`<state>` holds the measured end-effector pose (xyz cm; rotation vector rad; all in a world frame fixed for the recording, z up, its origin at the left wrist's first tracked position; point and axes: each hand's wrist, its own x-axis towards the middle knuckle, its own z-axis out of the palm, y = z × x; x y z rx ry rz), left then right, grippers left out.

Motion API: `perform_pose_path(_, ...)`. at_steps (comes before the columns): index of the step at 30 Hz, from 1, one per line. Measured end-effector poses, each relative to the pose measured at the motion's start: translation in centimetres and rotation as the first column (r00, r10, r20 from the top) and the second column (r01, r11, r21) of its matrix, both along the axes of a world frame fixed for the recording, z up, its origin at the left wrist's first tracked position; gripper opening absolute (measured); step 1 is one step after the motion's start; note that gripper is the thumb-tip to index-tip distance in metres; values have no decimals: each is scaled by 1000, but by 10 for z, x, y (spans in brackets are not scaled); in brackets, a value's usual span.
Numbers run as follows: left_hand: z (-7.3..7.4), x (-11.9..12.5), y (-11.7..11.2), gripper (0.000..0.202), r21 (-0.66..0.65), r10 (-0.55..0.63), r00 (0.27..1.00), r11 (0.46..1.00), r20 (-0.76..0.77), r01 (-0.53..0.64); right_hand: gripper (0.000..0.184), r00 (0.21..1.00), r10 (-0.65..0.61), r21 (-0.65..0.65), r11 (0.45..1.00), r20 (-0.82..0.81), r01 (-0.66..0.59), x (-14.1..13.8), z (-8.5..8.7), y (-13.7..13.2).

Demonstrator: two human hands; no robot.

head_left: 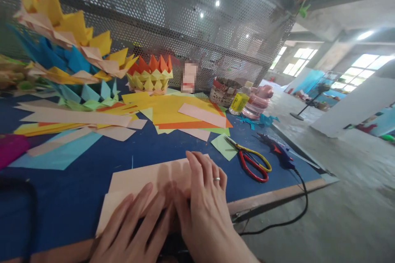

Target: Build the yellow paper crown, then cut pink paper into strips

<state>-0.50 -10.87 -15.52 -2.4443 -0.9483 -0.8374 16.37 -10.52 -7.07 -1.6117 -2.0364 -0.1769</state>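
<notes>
A pale peach sheet of paper (132, 183) lies at the table's front edge; a lower flap shows, so it looks folded or doubled. My left hand (135, 222) rests on its near part, open, fingers spread and pointing away from me. My right hand (205, 197), with a ring on one finger, presses the paper's right end, its fingers stretched out and slightly bent. Its thumb points toward the left fingertips, close to them. My hands hide the sheet's near right portion.
Scissors (251, 160) with red and yellow handles lie right, partly over a green paper square (224, 148). Beyond is a glue gun (277, 150), its cord over the edge. Coloured sheets (166, 109), folded-paper pieces (74, 57), a basket (224, 90) and bottles (239, 100) stand behind.
</notes>
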Motion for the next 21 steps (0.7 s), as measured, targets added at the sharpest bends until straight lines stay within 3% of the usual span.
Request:
perform_pose_path(5,2,3,-2,83,-23,31,1000,999,0,-31,60,988,-69,-49,996,136,77,13,-9,4)
perform_pose_path(10,2,3,-3,84,-26,47,999,999,-10,-47,61,978,-62,-79,994,198,78,21,-7,4)
perform_pose_path(21,5,-3,-3,79,-12,60,998,998,-14,-60,57,940,-141,15,990,309,144,63,-14,1)
